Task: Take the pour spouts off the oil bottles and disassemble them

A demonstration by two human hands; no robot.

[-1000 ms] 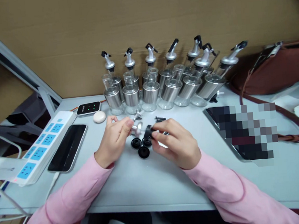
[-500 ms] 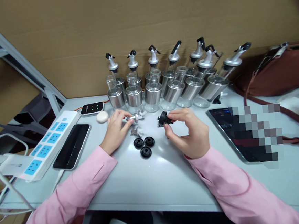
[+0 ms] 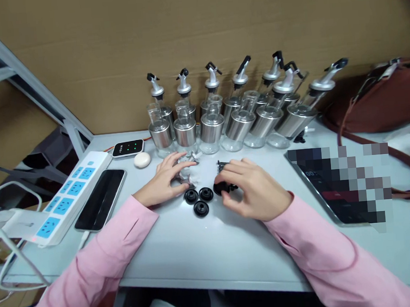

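Note:
My left hand (image 3: 162,179) lies low on the white table (image 3: 198,248), fingers stretched out over a few small silver spout pieces (image 3: 187,170) and touching them. My right hand (image 3: 252,187) is curled, its fingertips pinching a black stopper part (image 3: 224,187) that is down at the table surface. Three round black caps (image 3: 200,201) sit in a cluster between the hands, just left of the stopper. Another small black piece (image 3: 222,164) lies behind my right fingers. Both sleeves are pink.
Several glass and steel dispenser bottles (image 3: 237,118) stand in rows against the cardboard wall. At the left lie a power strip (image 3: 66,195), a phone (image 3: 100,198), a small black device (image 3: 128,148) and a white oval object (image 3: 142,159). A tablet (image 3: 298,170) and a brown bag (image 3: 381,97) are at the right.
My right hand has come down and left, bringing the black stopper from in the air to the table beside the caps. My left hand has flattened over the silver pieces.

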